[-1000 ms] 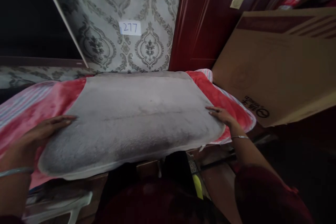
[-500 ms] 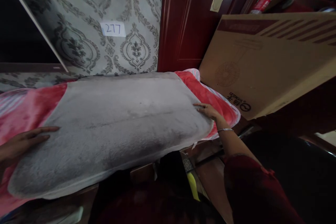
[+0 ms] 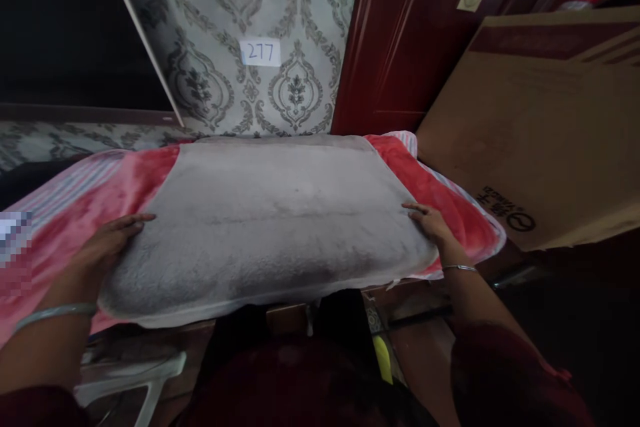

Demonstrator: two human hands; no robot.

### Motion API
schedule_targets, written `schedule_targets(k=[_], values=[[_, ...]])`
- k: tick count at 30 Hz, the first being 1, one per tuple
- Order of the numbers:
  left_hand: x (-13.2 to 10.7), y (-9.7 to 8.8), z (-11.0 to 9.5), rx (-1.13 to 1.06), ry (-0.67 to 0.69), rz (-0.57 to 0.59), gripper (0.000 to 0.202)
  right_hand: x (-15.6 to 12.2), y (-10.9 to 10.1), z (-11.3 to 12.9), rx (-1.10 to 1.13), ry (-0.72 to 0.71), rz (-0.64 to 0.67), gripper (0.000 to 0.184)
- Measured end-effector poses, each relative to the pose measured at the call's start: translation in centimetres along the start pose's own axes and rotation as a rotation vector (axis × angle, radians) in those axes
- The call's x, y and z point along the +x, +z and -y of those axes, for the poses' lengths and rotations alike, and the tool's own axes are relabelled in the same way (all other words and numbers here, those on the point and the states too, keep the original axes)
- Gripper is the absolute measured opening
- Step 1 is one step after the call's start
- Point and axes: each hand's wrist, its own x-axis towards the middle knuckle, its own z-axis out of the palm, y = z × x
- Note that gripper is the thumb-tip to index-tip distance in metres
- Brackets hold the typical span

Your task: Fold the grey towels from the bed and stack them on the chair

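A grey plush mat [image 3: 280, 193] with rounded corners lies spread over a red plush blanket [image 3: 155, 170]. A faint crease crosses its middle, and its front edge hangs slightly over the side. My left hand [image 3: 113, 240] rests at the mat's left edge, its fingers stretched out toward the middle. At the opposite edge, my right hand [image 3: 429, 220] lies with fingers extended on the grey surface. Neither hand is wrapped round anything. The blanket's striped border shows on both sides, and what lies under it is hidden.
A patterned wall with a paper [image 3: 261, 52] marked 277 stands behind. A dark screen [image 3: 80, 33] is at the upper left. At the right, a large cardboard box [image 3: 545, 120] leans near a red door [image 3: 395, 40]. A white plastic stool [image 3: 145, 373] stands at the lower left.
The view has turned left, so everything sits further right in the picture. My left hand and its forearm now show more fully, at the mat's left edge. The mat looks much the same.
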Motion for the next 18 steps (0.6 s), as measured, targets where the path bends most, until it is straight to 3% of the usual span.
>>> schedule_targets(k=[7,13,18], values=[[2.2,0.0,1.0,-0.17,0.007,-0.089,0.029,-0.3,-0.4,-1.2,0.175,0.051,-0.046,0.058],[2.5,-0.3,1.6,-0.064,0.055,-0.023,0.033,-0.6,-0.2,-0.6,0.115,0.092,-0.053,0.052],[1.7,-1.0,1.9,-0.018,0.042,0.114,0.058,-1.1,-0.2,0.0,0.077,0.014,-0.034,0.036]])
